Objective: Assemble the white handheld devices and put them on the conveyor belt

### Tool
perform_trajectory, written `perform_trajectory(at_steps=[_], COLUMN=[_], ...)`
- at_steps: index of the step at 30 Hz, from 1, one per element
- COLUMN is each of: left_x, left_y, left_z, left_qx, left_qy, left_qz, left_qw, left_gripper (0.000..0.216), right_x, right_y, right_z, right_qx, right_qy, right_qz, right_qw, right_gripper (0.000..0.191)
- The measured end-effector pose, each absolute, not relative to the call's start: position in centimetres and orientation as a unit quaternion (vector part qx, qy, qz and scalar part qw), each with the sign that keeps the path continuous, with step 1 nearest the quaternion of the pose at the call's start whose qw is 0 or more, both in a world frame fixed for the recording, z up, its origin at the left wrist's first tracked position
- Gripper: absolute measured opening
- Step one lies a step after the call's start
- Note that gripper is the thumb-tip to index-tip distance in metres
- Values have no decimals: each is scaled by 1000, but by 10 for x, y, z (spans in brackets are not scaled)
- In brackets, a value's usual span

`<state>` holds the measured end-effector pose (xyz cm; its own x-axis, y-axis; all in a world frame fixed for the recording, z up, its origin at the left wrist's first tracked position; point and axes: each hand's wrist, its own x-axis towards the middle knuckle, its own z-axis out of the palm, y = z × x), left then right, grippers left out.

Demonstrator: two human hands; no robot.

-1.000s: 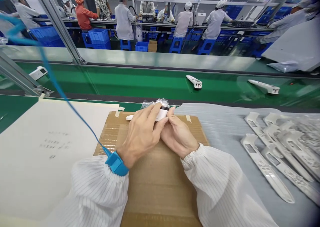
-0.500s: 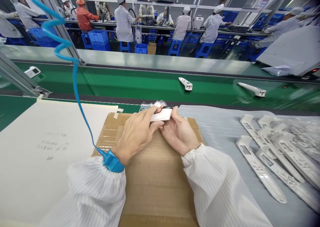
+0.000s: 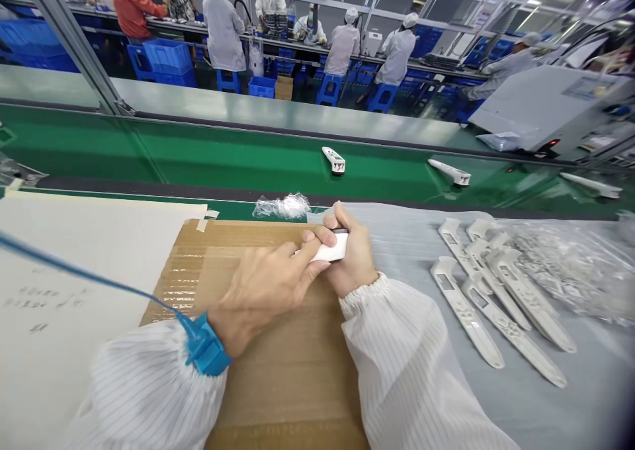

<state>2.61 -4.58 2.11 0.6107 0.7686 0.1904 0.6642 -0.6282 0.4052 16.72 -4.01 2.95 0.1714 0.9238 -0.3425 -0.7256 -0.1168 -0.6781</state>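
Observation:
Both hands meet over the cardboard (image 3: 292, 370), closed on a small white plastic device (image 3: 333, 248) with a dark end. My left hand (image 3: 270, 274) wears a blue wrist strap (image 3: 206, 347) with a cord, and its thumb and fingers pinch the device from the left. My right hand (image 3: 354, 255) wraps round the device's right side. The fingers hide much of the device, so its full shape is not visible. Several loose white handheld shells (image 3: 469, 314) with window cutouts lie to the right on the grey-white sheet (image 3: 407, 238).
Crumpled clear plastic (image 3: 285, 205) lies beyond the cardboard. White handheld devices (image 3: 335, 161) rest on the green conveyor belt (image 3: 238, 159). A bag of small white parts (image 3: 570, 258) is at the right; a sheet of paper (image 3: 74, 351) with handwriting is at the left. Co-workers sit farther back.
My view has swung to the right. My right hand has gone from loosely cupped to wrapped round the device. The left hand still grips it, and the wrist strap's cord now stretches off to the left.

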Motion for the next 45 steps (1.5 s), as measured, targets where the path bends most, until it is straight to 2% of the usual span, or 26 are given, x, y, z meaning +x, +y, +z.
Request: perform_trajectory(at_steps=[2,4,5,8,10,12,15,17,19,23,26,30,33,39,43,45], left_x=[26,26,25,23,22,21,17,12,4,-15,-27,-10,40,154,161,145], left_y=[-46,-44,-43,-37,-35,-34,-31,-21,1,77,129,163,175,185,170,159], left_z=[21,22,23,27,32,36,40,41,42,43,46,52,51,21,10,15], left_qx=[884,864,840,685,567,498,478,491,520,624,638,664,701,721,712,710], left_qy=[404,404,411,436,432,412,373,374,428,608,657,675,650,612,606,598], left_qz=[187,215,227,209,189,195,213,254,309,323,299,275,257,233,256,275], left_qw=[147,208,273,545,676,737,766,745,672,370,268,166,144,226,244,252], left_gripper=[49,47,49,73,76,70,58,45,34,35,43,35,34,34,23,24], right_x=[168,168,167,164,161,159,160,161,163,163,161,159,161,166,167,166], right_y=[-39,-37,-36,-34,-34,-35,-34,-32,-30,-26,-25,-25,-24,-24,-22,-19], right_z=[30,29,29,27,27,26,22,18,14,7,5,3,2,2,-1,-4], right_qx=[-385,-377,-374,-379,-393,-404,-414,-443,-482,-513,-521,-521,-518,-517,-507,-509], right_qy=[-123,-134,-146,-191,-211,-223,-238,-249,-242,-233,-254,-251,-254,-250,-243,-247], right_qz=[633,630,629,633,632,627,607,570,530,497,482,479,475,494,487,475], right_qw=[660,666,665,647,634,628,636,646,655,660,657,661,664,653,668,673], right_gripper=[54,52,49,43,43,45,46,44,42,45,45,41,39,39,37,38])
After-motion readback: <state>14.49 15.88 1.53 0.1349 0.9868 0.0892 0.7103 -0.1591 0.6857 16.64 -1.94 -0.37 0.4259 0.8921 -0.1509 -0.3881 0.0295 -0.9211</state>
